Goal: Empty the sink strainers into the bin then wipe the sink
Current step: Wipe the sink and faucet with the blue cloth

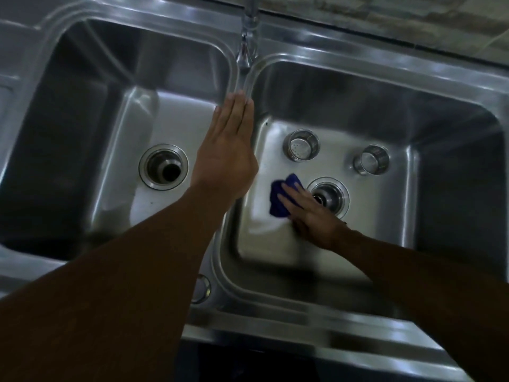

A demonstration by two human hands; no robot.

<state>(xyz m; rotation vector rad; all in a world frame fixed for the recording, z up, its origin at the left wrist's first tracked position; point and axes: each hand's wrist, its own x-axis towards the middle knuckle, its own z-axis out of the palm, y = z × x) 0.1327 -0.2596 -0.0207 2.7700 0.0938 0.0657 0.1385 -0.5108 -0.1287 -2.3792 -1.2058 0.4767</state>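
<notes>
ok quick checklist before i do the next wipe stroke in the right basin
1. Cloth under hand: ok, right hand presses the blue cloth flat on the right basin floor.
2. Brace: ok, left hand lies flat on the divider.
3. Wipe path: not ok, left strainer and right strainer stand on the floor beyond the cloth.
4. Strainers emptied: cannot tell, too blurred.
5. Right drain: not ok, open, no strainer in it.
6. Faucet: ok, no water running.

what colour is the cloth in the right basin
Dark blue. The cloth lies under the right hand; the head view shows it.
</notes>
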